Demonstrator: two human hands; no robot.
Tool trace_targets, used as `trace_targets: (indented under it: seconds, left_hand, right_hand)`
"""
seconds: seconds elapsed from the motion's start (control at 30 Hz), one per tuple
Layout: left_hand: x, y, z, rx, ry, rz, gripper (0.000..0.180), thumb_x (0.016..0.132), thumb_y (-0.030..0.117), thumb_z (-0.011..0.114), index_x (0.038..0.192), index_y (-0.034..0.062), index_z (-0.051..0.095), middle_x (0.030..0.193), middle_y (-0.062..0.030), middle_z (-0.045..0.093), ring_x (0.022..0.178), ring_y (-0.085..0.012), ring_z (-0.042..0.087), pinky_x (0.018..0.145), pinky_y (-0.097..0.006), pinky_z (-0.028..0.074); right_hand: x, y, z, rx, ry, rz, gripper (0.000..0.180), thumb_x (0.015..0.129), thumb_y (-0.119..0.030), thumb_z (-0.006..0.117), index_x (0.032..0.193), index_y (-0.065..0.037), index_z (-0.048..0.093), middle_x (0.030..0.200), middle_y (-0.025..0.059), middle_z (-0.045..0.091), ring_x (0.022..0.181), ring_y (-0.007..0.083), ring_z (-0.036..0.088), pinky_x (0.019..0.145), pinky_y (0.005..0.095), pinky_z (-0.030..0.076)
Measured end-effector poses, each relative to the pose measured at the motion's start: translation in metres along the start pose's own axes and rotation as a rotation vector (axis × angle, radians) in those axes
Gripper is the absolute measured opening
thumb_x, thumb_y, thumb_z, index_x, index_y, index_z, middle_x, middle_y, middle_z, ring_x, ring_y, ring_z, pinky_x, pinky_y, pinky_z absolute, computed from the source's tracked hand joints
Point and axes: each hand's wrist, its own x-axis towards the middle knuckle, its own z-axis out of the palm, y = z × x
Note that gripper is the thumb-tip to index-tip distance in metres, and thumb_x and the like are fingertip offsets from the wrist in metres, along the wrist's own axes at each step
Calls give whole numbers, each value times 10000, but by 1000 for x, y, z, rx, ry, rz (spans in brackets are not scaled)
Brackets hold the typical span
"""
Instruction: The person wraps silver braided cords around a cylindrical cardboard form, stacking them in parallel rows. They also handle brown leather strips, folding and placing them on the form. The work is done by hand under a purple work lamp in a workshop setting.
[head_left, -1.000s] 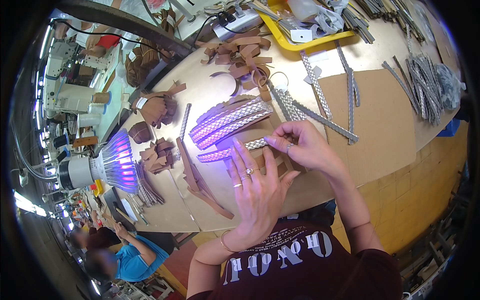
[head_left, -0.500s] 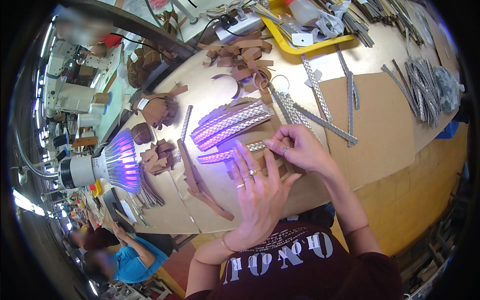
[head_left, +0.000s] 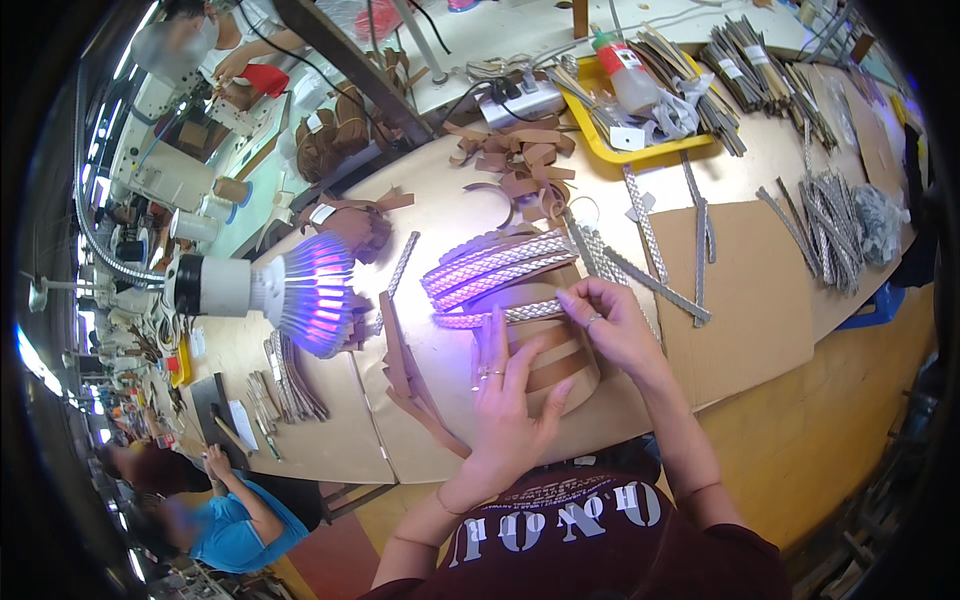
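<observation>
A silvery braided strap (head_left: 534, 312) lies crosswise before me, over tan and brown strips (head_left: 556, 372). My right hand (head_left: 612, 322) pinches its right end between thumb and fingertips. Fingers outstretched, my left hand (head_left: 515, 400) rests its fingertips along the strap's lower edge and the strips. Just beyond is a row of silvery braided straps (head_left: 505, 268) side by side, with brown pieces behind them. A lamp (head_left: 312, 295) casts purple light over the straps' left ends.
Brown strips (head_left: 515, 160) lie in loose heaps farther back. At the far side stands a yellow tray (head_left: 650, 150) with a bottle (head_left: 630, 85). Grey braided straps (head_left: 835, 225) lie on the right, past a cardboard sheet (head_left: 750, 300). Co-workers sit on the left.
The view has shifted, so the lamp and table sit farther right in it. My left hand has slid down and bent slightly, uncovering more of the strap; my right hand keeps its pinch.
</observation>
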Motion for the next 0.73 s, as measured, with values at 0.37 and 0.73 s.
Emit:
trace_targets:
  seconds: [0.37,0.73]
  left_hand:
    - [1,-32,-2,-36,37,0,760,913,290,616,1512,16,238,1571,-276,124,1451,-431,167,1164,-570,113]
    - [-38,-75,-10,-196,219,61,734,911,366,624,1511,101,294,1593,-219,115,1456,-408,180,1168,-553,131]
  right_hand:
    - [16,-9,10,119,170,-17,220,962,-251,624,841,-68,633,691,-57,535,611,32,442,559,184,344]
    - [-7,23,-15,-196,411,-354,216,955,-224,637,1065,-66,539,783,-21,570,673,50,505,594,211,412]
